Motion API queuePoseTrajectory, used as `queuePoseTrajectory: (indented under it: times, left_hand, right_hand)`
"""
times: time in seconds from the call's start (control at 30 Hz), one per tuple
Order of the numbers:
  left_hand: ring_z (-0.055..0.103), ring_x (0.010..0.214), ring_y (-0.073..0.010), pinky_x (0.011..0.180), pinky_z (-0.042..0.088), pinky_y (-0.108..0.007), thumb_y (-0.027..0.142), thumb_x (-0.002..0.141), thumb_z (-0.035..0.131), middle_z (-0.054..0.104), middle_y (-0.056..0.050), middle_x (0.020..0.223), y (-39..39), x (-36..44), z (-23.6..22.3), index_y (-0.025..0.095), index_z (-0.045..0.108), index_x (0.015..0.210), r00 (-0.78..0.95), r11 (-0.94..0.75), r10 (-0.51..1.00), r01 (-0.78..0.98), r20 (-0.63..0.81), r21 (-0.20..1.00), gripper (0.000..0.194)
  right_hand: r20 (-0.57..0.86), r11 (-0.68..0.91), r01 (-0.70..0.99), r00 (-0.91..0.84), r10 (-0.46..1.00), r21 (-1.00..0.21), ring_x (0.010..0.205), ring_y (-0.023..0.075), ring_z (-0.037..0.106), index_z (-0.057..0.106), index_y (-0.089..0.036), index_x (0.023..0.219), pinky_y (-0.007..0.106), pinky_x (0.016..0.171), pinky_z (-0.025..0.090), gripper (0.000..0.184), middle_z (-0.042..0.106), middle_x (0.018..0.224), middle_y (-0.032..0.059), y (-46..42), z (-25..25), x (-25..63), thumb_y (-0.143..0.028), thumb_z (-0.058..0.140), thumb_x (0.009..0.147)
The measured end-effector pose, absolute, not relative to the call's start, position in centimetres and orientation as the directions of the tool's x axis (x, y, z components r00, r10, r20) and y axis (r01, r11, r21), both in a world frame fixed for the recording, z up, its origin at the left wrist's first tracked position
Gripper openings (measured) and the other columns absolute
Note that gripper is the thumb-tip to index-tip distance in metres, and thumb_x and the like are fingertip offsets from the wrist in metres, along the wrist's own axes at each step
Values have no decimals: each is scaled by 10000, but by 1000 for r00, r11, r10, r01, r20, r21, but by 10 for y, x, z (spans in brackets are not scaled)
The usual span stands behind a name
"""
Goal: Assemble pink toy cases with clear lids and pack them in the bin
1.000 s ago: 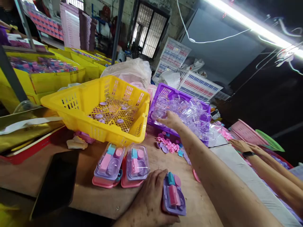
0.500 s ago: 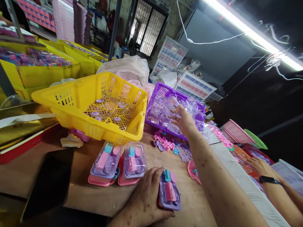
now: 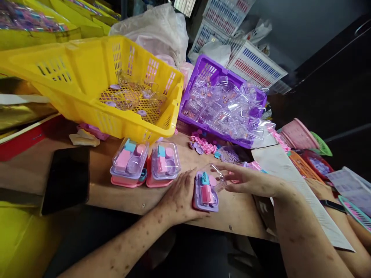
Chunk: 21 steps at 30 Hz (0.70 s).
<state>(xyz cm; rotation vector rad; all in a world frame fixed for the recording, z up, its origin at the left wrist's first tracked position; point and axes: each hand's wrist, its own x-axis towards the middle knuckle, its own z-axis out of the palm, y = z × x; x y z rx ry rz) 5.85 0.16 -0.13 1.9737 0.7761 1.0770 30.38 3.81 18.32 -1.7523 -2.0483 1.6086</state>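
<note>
My left hand (image 3: 179,197) is wrapped round the left side of a small toy box (image 3: 205,195) on the table. The box has a purple tray with pink and turquoise pieces in it. My right hand (image 3: 251,180) pinches a clear plastic lid (image 3: 218,173), tilted at the right side of the tray; whether it touches the tray I cannot tell. Left of my left hand stand two similar boxes (image 3: 127,164), (image 3: 164,164) with clear lids on. A purple basket (image 3: 189,120) beyond my hands holds many clear plastic lids (image 3: 228,106).
A large yellow basket (image 3: 116,125) with a few purple pieces stands at the back left. Small pink parts (image 3: 203,144) and purple chains (image 3: 230,155) lie before the purple basket. A black phone (image 3: 66,179) lies left. Another person's wristband-wearing arm (image 3: 333,204) is at the right.
My right hand has come back from the purple basket to the toy box, now with a clear lid in its fingers. The view has tipped downward. My left hand stays on the box.
</note>
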Motion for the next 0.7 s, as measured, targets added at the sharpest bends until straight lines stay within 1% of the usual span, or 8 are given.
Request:
queuePoseTrajectory:
  times: [0.1,0.2,0.27,0.33,0.4,0.5,0.6,0.7]
  left_hand:
    - [463,1592,-451,1325,405,-664,399,614,1111,411,-213,1731,1,59,-3,279,135,1721,455,-538,783,157,423,828,1481]
    - [436,1619,-448,1341,385,-663,414,628,1106,397,-216,1745,1,61,-6,277,149,1727,465,-562,764,140,447,815,1463]
    - [428,1626,-449,1345,383,-664,440,627,1108,398,-214,1747,1,62,-6,277,151,1730,466,-565,764,147,447,812,1469]
    - [421,1629,-464,1340,385,-682,466,610,1117,392,-230,1748,1,62,-7,269,117,1740,460,-550,780,179,425,816,1521]
    - [421,1626,-485,1330,386,-711,473,584,1128,396,-250,1740,0,62,-7,262,82,1748,455,-527,798,209,395,824,1579]
    - [425,1620,-500,1324,378,-734,489,565,1132,410,-260,1726,-1,63,-6,259,95,1750,458,-500,811,220,364,838,1591]
    - [468,1588,-490,1314,406,-712,520,557,1124,443,-258,1702,0,64,-8,223,154,1724,446,-511,811,221,380,831,1546]
    - [495,1572,-455,1316,430,-661,498,615,1077,469,-223,1695,2,69,-12,220,275,1665,441,-555,785,187,435,811,1350]
  right_hand:
    - [-566,-160,697,-403,719,-699,1398,336,689,417,-385,1742,513,1101,624,869,673,1550,122,32,178,287,-529,807,978]
    - [-456,-75,752,-314,833,-655,1438,359,646,535,-361,1663,543,1147,599,744,589,1653,110,24,171,265,-717,663,1022]
    - [-358,3,839,-236,904,-544,1377,372,672,628,-323,1566,565,1193,556,710,661,1565,111,20,166,254,-777,606,1020]
    - [-297,53,898,-200,934,-437,1257,368,717,658,-321,1529,568,1168,564,673,746,1400,105,18,164,251,-748,627,1009]
    - [-240,122,908,-233,942,-402,1194,355,730,615,-337,1583,555,1108,601,683,747,1351,102,16,169,255,-666,674,988]
    - [-114,283,873,-353,929,-398,1331,358,669,516,-348,1662,540,1114,611,754,631,1518,124,12,184,262,-509,711,952]
    - [-92,431,818,-497,863,-381,1479,355,574,547,-350,1610,523,1168,592,671,540,1594,131,4,193,254,-385,688,955]
    - [-117,509,807,-560,820,-298,1563,382,483,621,-362,1525,579,1237,535,553,513,1590,133,-7,180,230,-434,735,988]
